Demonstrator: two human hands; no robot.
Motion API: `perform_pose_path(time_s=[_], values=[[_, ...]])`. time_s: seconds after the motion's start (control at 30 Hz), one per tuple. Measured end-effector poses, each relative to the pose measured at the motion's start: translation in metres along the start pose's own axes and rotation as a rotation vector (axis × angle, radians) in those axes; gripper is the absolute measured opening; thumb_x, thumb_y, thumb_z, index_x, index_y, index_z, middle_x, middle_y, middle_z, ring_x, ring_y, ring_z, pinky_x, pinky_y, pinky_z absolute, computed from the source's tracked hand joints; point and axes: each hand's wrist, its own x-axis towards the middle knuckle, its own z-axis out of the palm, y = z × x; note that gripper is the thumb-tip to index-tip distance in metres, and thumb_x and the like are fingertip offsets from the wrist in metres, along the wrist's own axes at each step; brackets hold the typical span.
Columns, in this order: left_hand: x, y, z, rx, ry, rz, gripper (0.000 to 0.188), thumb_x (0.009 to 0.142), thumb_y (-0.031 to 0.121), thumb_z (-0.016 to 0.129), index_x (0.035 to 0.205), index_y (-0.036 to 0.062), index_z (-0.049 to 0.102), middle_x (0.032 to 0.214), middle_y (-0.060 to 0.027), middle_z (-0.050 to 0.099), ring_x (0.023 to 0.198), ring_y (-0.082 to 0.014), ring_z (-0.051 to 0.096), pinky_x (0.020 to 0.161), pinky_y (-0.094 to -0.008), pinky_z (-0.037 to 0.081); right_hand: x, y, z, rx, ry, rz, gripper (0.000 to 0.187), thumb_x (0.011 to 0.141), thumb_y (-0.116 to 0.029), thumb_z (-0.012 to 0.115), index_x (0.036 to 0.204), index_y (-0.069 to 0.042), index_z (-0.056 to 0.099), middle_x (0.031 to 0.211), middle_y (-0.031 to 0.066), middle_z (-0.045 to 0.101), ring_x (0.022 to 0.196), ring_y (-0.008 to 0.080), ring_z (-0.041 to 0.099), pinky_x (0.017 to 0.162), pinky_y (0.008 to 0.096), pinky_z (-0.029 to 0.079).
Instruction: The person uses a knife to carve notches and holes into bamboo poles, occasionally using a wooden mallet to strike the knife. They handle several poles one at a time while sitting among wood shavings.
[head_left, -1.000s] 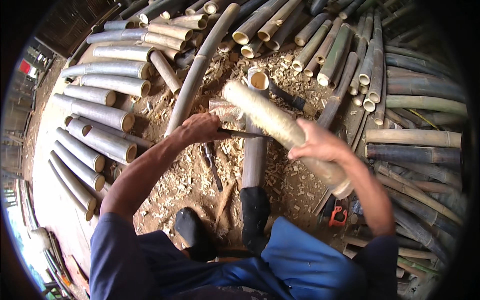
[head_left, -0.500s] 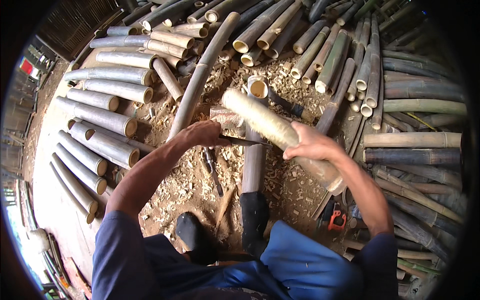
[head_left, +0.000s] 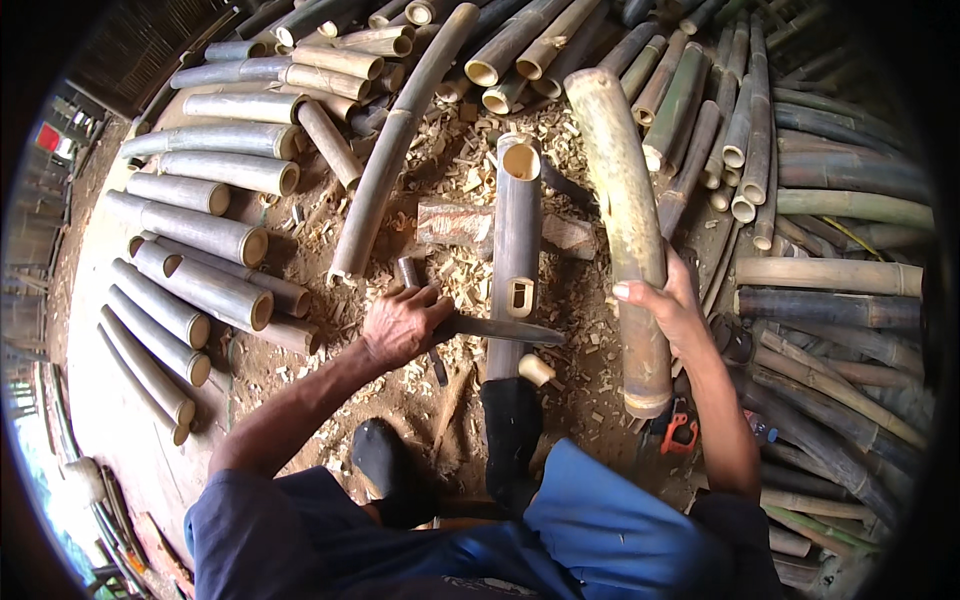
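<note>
My left hand (head_left: pixel 403 325) is closed round the handle of a knife (head_left: pixel 505 329), its dark blade pointing right across a bamboo tube. My right hand (head_left: pixel 668 308) grips a thick bamboo piece (head_left: pixel 615 190), held nearly upright with its pale, scraped end away from me. Between my hands lies the bamboo tube (head_left: pixel 516 230), with a round opening at its far end and a squarish hole nearer me. It rests across a wooden block (head_left: pixel 452 222), and my dark-socked foot (head_left: pixel 508 430) is against its near end. A chisel-like tool (head_left: pixel 438 368) lies partly hidden beneath my left hand.
Cut bamboo sections (head_left: pixel 215 240) lie in a row at left. More bamboo poles (head_left: pixel 690 110) fill the back and right side. One long pole (head_left: pixel 400 140) slants left of the block. Wood chips (head_left: pixel 460 150) cover the ground. An orange-handled tool (head_left: pixel 680 435) lies at right.
The bamboo piece in my right hand has swung from a leftward slant to nearly upright and moved right. My left hand has come nearer with the knife, and the tube's squarish hole is now uncovered.
</note>
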Motion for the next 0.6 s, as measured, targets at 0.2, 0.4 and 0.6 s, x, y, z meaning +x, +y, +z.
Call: perform_pose_path(time_s=[0.2,0.4,0.6], values=[[-0.018,-0.003,-0.003,-0.135,-0.194,-0.23,0.041,0.083,0.041,0.074,0.104,0.0105,0.057,0.09,-0.0093,0.062,0.071,-0.0287,0.067,0.06,-0.0442,0.055,-0.015,0.025,-0.002,0.096,0.016,0.19,0.078,0.073,-0.018,0.078,0.14,0.001,0.043,0.115,0.0093,0.058,0.103,0.0183,0.059,0.091,0.0336,0.05],[-0.016,-0.01,-0.009,-0.102,-0.31,-0.241,0.036,0.089,0.04,0.069,0.106,0.011,0.055,0.091,-0.0107,0.066,0.068,-0.0284,0.068,0.059,-0.0431,0.056,-0.018,0.037,0.005,-0.052,-0.063,0.129,0.079,0.073,-0.023,0.08,0.138,0.002,0.043,0.116,0.0119,0.058,0.104,0.02,0.059,0.092,0.0345,0.05],[-0.001,-0.008,-0.014,-0.076,-0.524,-0.335,0.027,0.093,0.036,0.064,0.102,0.0107,0.061,0.087,-0.0129,0.067,0.066,-0.0254,0.067,0.059,-0.0426,0.056,-0.016,0.034,0.003,-0.574,-0.206,-0.048,0.072,0.074,-0.031,0.085,0.126,0.002,0.047,0.108,0.0185,0.064,0.095,0.0274,0.067,0.086,0.0402,0.054]])
